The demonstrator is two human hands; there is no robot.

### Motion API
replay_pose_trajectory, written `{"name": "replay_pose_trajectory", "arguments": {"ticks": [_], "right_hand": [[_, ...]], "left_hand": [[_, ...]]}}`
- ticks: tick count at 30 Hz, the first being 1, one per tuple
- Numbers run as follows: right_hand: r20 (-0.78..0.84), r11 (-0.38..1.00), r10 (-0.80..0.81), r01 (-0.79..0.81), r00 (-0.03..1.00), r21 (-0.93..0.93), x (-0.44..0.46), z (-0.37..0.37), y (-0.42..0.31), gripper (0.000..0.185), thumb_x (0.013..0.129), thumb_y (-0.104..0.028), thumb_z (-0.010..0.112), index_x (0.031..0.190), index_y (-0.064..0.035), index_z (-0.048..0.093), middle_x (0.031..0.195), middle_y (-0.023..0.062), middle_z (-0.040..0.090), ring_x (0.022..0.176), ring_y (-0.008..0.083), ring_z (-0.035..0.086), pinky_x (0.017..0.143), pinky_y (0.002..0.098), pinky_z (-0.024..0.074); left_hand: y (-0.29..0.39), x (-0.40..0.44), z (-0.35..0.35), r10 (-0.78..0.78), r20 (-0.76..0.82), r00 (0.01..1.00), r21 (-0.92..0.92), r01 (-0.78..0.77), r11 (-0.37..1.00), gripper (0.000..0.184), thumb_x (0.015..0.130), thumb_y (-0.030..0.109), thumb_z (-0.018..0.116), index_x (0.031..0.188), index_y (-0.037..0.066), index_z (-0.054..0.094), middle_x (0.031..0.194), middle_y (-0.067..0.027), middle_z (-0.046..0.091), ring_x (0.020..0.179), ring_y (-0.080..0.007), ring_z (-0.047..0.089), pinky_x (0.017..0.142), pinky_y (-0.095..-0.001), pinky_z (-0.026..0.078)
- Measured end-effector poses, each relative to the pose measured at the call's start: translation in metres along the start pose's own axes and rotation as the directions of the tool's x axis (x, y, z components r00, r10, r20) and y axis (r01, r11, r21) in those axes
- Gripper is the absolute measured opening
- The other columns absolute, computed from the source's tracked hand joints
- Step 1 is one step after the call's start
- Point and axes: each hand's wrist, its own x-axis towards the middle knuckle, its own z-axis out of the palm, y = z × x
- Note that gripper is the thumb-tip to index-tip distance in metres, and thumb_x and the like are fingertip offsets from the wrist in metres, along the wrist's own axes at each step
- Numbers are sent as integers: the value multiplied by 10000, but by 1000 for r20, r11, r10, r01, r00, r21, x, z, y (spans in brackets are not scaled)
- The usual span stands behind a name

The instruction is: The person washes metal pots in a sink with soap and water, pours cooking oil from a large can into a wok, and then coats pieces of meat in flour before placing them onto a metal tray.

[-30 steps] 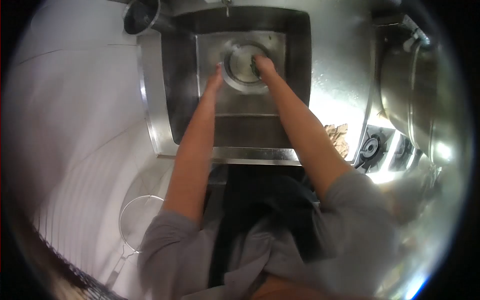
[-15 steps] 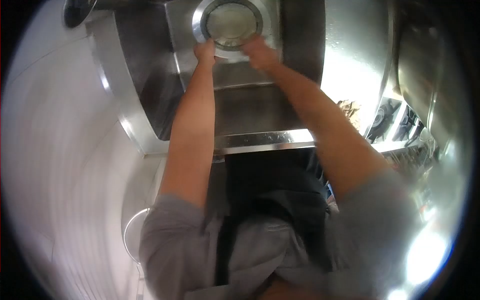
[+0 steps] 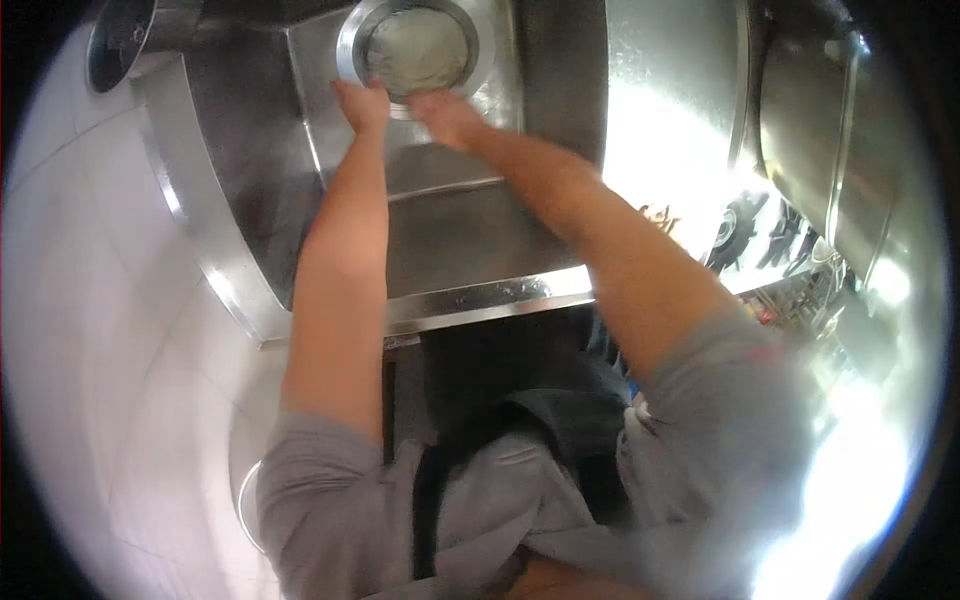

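Observation:
A round metal bowl (image 3: 348,42) with a wide, shiny rim is in the sink (image 3: 440,235), at the top of the view. Cloudy, pale liquid (image 3: 415,50) fills its middle; what else may be in it I cannot make out. My left hand (image 3: 364,106) grips the near left part of the rim, with the thumb over the edge. At the near right side of the bowl is my right hand (image 3: 448,117), its fingers at the rim and blurred, so their hold is unclear.
A dark rounded object (image 3: 122,42) juts in at the upper left. White tiles (image 3: 110,250) run along the left. Right of the sink lies a bright metal counter (image 3: 660,120), with a cluster of mixed items (image 3: 790,300) below it.
The whole view has shifted, so the sink and bowl appear further left. My right hand has moved left along the near rim, closer to my left hand. The liquid's surface looks different.

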Motion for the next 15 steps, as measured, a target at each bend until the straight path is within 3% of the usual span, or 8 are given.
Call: {"name": "replay_pose_trajectory", "arguments": {"ticks": [2,3,4,6,8,10,12,15], "right_hand": [[-82,962,84,-103,993,-253,15,25,-50,509,986,-172,433,1469,-15,386,1440,196,498,1320,347,485,1121,430,391],[-84,962,83,-102,993,-252,2,35,-55,509,986,-172,433,1469,-15,386,1440,196,498,1320,347,485,1121,430,391],[-119,973,21,-47,993,-226,-9,41,-51,496,980,-158,433,1446,9,398,1409,205,519,1284,357,514,1102,434,408],[-179,977,-63,23,982,-214,-3,19,-18,484,973,-144,434,1424,32,410,1377,213,540,1248,367,543,1083,438,425],[-197,850,-326,196,924,-488,-19,1,38,451,936,-156,483,1337,50,480,1290,230,566,1127,377,592,1026,452,450],[-100,882,-208,142,973,-450,-11,-5,40,440,933,-153,478,1329,40,488,1297,227,562,1136,371,585,1027,455,448],[-19,893,-128,107,992,-437,13,-3,26,430,930,-151,472,1320,30,496,1305,224,558,1145,365,578,1029,458,445],[-256,961,-94,20,962,-277,16,69,-34,488,894,-121,491,1347,57,467,1297,253,571,1203,387,568,1016,458,457]], "left_hand": [[14,-4,-33,-66,115,991,-66,74,995,668,907,286,668,1394,-90,407,1266,-337,585,1181,-438,592,1010,-465,480],[19,-3,-50,-111,249,962,-112,142,983,657,917,278,654,1414,-62,393,1275,-328,582,1173,-444,593,1011,-472,478],[22,11,-54,-116,237,965,-120,147,982,657,917,278,654,1414,-62,393,1275,-328,582,1173,-444,593,1011,-472,478],[21,61,-63,106,387,916,-95,-75,993,601,927,261,647,1412,-14,421,1290,-300,583,1166,-445,593,1008,-483,474],[32,81,-67,155,469,870,-75,-135,988,567,935,253,635,1398,-11,439,1295,-288,584,1162,-440,594,991,-483,481],[38,84,-68,294,300,908,-142,-262,955,577,939,252,635,1404,-16,425,1298,-276,587,1155,-441,596,984,-484,484],[38,48,-72,65,190,980,-172,-32,985,564,936,242,625,1393,-25,430,1288,-308,577,1152,-456,591,979,-494,476],[7,-37,-40,-232,75,970,-262,243,934,552,932,233,616,1380,-35,438,1264,-335,575,1152,-469,585,979,-496,469]]}}
